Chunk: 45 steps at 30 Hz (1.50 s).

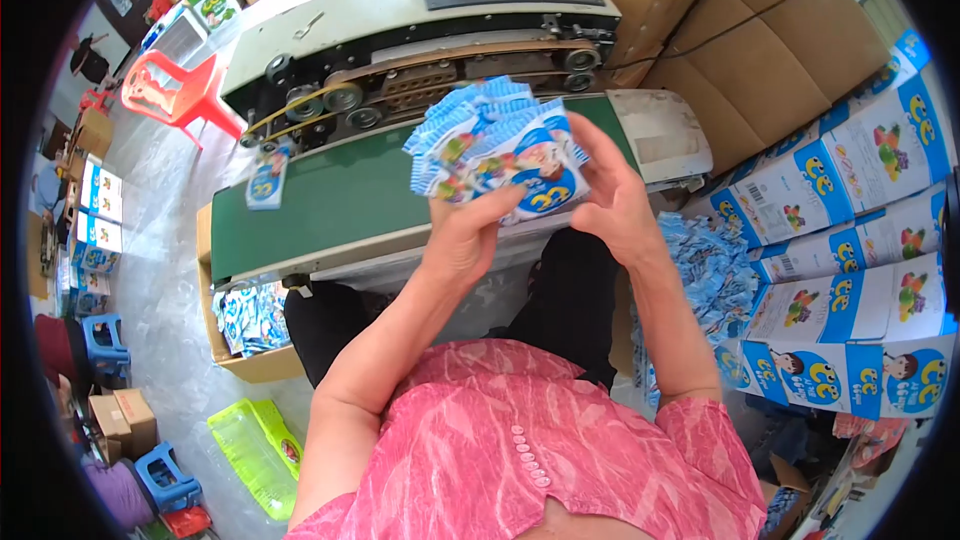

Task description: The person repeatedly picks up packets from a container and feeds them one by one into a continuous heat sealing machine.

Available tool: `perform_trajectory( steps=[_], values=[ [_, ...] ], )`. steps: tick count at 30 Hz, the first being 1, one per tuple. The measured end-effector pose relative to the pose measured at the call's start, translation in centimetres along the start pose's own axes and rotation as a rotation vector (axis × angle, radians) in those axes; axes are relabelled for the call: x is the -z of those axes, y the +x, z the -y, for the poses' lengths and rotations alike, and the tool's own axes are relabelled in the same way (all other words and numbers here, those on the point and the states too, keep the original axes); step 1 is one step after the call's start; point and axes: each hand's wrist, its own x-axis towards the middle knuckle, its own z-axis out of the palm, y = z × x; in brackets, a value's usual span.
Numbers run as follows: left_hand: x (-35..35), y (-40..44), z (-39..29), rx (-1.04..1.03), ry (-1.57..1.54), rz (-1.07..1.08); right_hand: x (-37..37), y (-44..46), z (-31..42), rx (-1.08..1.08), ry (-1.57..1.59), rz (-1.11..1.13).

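Note:
A fanned stack of blue-and-white printed packets [500, 155] is held up in front of me, above the machine's green conveyor belt [350, 210]. My left hand [468, 232] grips the stack from below, its thumb lying across the front packet. At the stack's right edge, my right hand [612, 192] is curled round the side, with its fingers partly hidden behind the packets. One single packet [267, 180] lies on the belt's left end, near the rollers of the band sealer [420, 50].
To the left below the belt sits an open carton [262, 365] of packets. A heap of blue packets [705, 270] lies on my right, beside printed cartons [840, 290]. A lime-green basket [255, 455], a red chair [180, 95] and blue stools [105, 345] stand leftward.

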Motion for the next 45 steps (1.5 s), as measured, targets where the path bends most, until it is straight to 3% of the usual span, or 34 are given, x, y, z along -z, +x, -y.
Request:
perform_trajectory(
  steps=[1,5,8,9,12,14,17,18,22,26,29,33,36,45],
  values=[
    [-1.1,0.9,0.6,-0.038,0.006,0.035,0.4,-0.1,0.4,0.078,0.025,-0.044],
    [-4.1,4.8,4.6,-0.221,0.242,0.26,5.8,0.7,4.4,-0.049,-0.238,0.026],
    [-7.8,7.6,7.9,-0.183,0.216,0.372,10.2,1.8,6.2,0.058,-0.679,-0.114],
    [-8.8,8.6,8.8,-0.172,0.209,0.415,11.8,2.1,6.6,0.07,-0.69,-0.131],
    [-8.9,12.8,12.1,-0.144,0.312,0.555,16.5,2.9,5.4,0.133,-0.239,-0.12],
    [-8.6,13.7,13.5,-0.122,0.371,0.615,19.1,3.0,2.4,0.121,-0.248,-0.134],
    [-8.5,14.2,14.1,-0.157,0.787,0.583,21.0,3.6,-0.3,0.093,-0.254,-0.145],
    [-8.3,14.3,14.5,-0.152,0.794,0.581,21.1,3.5,-0.5,0.108,-0.232,-0.14],
    [-8.2,14.4,15.6,-0.203,0.72,0.572,20.4,2.4,-0.2,0.129,-0.146,-0.18],
    [-8.5,12.4,13.5,-0.092,0.594,0.501,18.7,1.2,0.8,0.122,-0.05,-0.252],
    [-8.5,9.2,11.4,0.091,0.322,0.32,16.3,0.5,0.9,0.136,-0.005,-0.24],
    [-6.6,6.5,9.8,0.042,0.282,0.185,12.3,0.3,1.0,0.096,-0.034,-0.248],
    [-5.3,5.2,7.9,0.087,0.177,0.154,9.7,0.5,0.7,0.075,0.215,-0.251],
    [-3.8,3.4,4.4,0.106,0.03,0.103,4.3,0.7,0.3,0.043,0.41,-0.419]
  ],
)
